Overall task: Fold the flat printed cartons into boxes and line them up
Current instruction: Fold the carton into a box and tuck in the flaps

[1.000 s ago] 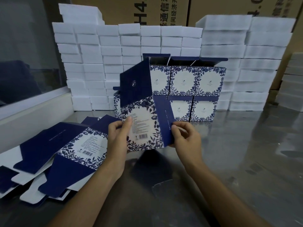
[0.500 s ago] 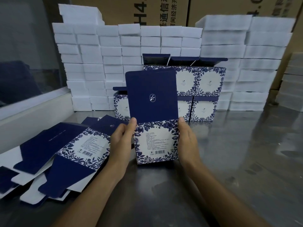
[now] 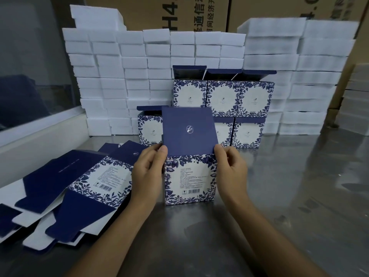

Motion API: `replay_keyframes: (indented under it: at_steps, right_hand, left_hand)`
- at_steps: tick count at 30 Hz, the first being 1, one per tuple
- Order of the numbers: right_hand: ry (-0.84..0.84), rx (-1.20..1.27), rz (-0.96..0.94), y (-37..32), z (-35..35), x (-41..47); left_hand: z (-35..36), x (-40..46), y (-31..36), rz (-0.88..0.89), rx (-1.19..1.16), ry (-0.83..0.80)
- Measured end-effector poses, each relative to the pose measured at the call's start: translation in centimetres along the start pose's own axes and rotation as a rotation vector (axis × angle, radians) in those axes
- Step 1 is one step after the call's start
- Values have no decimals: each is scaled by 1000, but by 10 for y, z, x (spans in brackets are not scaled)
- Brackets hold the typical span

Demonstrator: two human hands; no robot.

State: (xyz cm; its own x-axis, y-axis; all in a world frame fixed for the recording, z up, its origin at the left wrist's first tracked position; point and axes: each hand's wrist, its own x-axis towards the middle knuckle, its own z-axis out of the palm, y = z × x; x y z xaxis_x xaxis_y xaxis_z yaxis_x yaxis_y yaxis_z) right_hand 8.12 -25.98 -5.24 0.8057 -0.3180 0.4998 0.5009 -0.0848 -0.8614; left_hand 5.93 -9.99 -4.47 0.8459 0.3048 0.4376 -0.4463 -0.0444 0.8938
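The half-formed box (image 3: 189,178) stands upright on the desk (image 3: 289,196), about midway along its near edge, barcode panel facing the person. The left hand (image 3: 148,170) and right hand (image 3: 231,170) each pinch a top corner, likely to steady it while the navy lid (image 3: 188,130) stands open. Finished boxes (image 3: 223,96) are stacked toward the far edge, flat cartons (image 3: 79,186) by the left edge.

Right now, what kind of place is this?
Probably a packing workshop: flat printed cartons piled on a steel table, folded boxes lined up behind, white foam blocks stacked against big shipping cartons.
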Motion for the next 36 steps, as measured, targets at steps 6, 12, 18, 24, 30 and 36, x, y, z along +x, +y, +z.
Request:
replay_keyframes:
  at_steps: [6,12,18,24,30,36]
  right_hand:
    - [-26,-113,-118,-3,4,-3]
    - [28,-547,-496,-3,10,-10]
    - [-34,-715,-700,-10,20,-21]
    - [-91,-683,-627,-14,23,-26]
    - [-88,-697,-618,-13,24,-23]
    - [-40,-567,-632,-1,13,-11]
  left_hand:
    - [0,3,-6,112,76,40]
    - [-2,0,-13,431,421,-12]
    - [2,-7,-14,529,589,-8]
    - [3,-9,-11,535,615,27]
    - [5,-9,-10,548,632,67]
    - [5,-8,-10,551,647,72]
